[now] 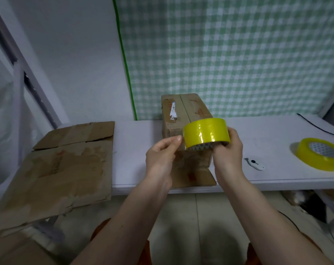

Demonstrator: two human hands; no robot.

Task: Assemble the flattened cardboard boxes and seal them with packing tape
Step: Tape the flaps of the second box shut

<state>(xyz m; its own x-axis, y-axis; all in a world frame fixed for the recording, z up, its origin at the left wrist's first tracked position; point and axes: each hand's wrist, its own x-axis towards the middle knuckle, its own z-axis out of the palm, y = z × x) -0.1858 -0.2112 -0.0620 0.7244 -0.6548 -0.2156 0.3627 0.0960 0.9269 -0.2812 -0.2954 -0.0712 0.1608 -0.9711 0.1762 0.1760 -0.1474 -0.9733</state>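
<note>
Centrally, both hands at the tape roll (206, 133).
Right hand (228, 150) grips the roll above the assembled box (185, 119); left hand (161, 156) pinches at its edge.

Table (143, 134): set before the wall.
Assembled box (183, 111): stood at the table's middle.
Held tape roll (206, 132): raised before that box.
Flattened boxes (66, 159): laid left, overhanging the edge.
Cutter (255, 163): placed right of the box.
Second tape roll (321, 153): laid far right.
</note>
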